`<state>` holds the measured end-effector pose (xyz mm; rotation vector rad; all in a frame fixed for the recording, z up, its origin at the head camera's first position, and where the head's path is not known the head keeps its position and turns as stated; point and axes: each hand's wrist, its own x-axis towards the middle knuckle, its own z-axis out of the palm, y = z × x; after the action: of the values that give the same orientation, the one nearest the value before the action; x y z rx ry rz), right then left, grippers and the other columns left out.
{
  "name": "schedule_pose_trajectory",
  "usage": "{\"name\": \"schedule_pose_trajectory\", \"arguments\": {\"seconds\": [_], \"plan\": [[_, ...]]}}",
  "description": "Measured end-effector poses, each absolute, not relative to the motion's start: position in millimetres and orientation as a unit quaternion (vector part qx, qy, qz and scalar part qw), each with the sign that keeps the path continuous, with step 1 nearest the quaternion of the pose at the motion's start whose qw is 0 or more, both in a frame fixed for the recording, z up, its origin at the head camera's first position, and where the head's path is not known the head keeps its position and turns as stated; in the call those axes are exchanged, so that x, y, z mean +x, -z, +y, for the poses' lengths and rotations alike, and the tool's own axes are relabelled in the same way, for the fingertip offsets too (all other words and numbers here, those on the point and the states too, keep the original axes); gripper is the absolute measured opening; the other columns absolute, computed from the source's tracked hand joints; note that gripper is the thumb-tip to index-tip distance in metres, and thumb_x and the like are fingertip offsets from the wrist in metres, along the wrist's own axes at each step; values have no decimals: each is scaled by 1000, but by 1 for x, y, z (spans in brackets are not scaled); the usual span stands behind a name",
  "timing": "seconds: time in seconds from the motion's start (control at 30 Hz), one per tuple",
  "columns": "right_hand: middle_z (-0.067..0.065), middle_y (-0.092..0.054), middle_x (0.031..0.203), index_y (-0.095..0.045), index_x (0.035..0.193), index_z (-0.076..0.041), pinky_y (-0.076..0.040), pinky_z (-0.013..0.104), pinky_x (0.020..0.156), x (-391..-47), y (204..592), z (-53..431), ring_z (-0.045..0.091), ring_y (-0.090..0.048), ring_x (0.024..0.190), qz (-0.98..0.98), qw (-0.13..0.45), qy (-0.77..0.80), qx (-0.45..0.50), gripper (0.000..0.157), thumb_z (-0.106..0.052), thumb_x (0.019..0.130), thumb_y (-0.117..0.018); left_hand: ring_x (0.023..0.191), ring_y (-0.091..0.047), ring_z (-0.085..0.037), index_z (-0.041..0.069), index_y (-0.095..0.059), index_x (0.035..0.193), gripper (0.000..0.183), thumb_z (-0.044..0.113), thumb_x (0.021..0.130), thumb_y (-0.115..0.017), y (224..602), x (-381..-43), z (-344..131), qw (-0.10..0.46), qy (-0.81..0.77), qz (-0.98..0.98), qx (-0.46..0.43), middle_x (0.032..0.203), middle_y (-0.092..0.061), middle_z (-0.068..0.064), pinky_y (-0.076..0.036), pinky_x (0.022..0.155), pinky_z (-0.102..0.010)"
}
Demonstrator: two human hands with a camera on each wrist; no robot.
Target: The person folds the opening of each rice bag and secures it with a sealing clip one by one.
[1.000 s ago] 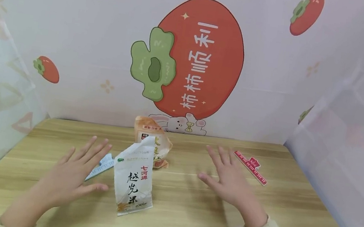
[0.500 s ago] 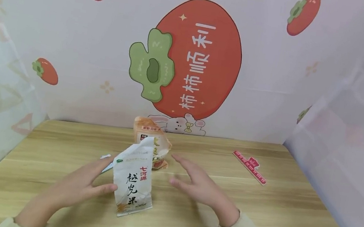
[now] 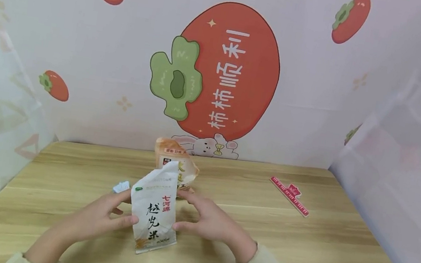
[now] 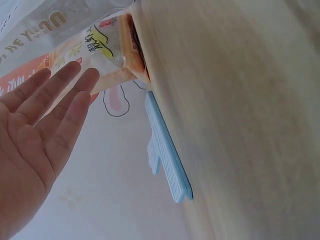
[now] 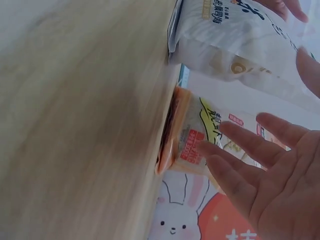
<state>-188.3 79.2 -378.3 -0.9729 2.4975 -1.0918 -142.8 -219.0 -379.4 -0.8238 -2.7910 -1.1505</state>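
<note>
A white rice bag (image 3: pixel 155 204) with black and red lettering stands upright, slightly tilted, on the wooden table. My left hand (image 3: pixel 95 218) is at its left side, thumb at the bag's edge and fingers extended behind. On the other side, my right hand (image 3: pixel 214 222) has its thumb at the right edge. Both wrist views show the left palm (image 4: pixel 30 145) and right palm (image 5: pixel 290 185) with straight, spread fingers, curled round nothing. Behind the white bag stands an orange rice bag (image 3: pixel 185 166), partly covered by it. Whether the thumbs press the white bag is hard to tell.
A light blue bag clip (image 4: pixel 167 150) lies left of the bags, partly hidden by the left hand in the head view. Farther right lies a pink bag clip (image 3: pixel 290 196). A printed persimmon curtain (image 3: pixel 122 69) closes the back of the table (image 3: pixel 339 253).
Both hands have come inward and lower from either side, ending with thumbs at the white bag's edges. The bags and the pink clip have stayed in place.
</note>
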Motion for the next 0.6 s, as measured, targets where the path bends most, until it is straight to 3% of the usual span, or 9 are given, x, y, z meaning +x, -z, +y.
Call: {"name": "schedule_pose_trajectory", "arguments": {"seconds": [0.23,0.43,0.6], "plan": [[-9,-55,144,-50,143,-22,-41,40,113,-190,383,69,19,-52,133,837,142,384,-362,71,-36,81,-82,112,-59,-6,23,-51,140,54,36,91,-71,376,-141,-216,-30,371,-892,-255,124,-67,8,-55,80,-30],[-7,-64,132,-54,136,-21,-43,35,111,-191,384,66,11,-58,124,828,162,392,-367,61,-27,82,-81,107,-61,-3,16,-51,138,66,43,84,-77,375,-140,-214,-71,391,-877,-271,122,-68,4,-56,82,-30],[-4,-69,120,-55,134,-18,-46,31,107,-193,385,64,7,-63,113,819,185,399,-368,56,-19,83,-79,103,-63,-2,12,-54,133,61,39,84,-77,375,-143,-214,-77,410,-863,-286,121,-69,-2,-57,79,-28]]}}
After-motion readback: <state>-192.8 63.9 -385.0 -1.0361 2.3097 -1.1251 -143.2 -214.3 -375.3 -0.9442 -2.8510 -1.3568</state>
